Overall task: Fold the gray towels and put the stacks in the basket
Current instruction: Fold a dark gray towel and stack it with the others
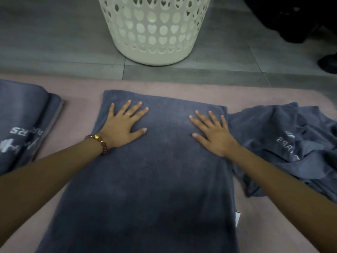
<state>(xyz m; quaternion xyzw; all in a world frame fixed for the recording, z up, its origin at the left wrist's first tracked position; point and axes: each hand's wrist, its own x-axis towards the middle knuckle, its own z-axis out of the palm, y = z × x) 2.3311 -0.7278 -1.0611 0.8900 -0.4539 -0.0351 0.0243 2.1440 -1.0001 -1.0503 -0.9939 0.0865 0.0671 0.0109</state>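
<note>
Pink mat (82, 99) on gray tile floor; left hand (124, 125) and right hand (213, 136) lay flat, fingers spread, on gray towel (155, 179); white basket (155, 33) stood beyond.

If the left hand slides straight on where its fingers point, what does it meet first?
The left hand would cross the far edge of the spread towel onto the pink mat. Past that, the white basket looks next, though depth is unclear.

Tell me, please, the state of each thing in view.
Gray terry towel in the middle: laid flat under both hands.
Left hand: open, pressing it.
Right hand: open, pressing it.
Gray towel stack at left: folded.
Gray towel heap at right: crumpled, unfolded.
White perforated plastic basket: upright on the floor.
</note>
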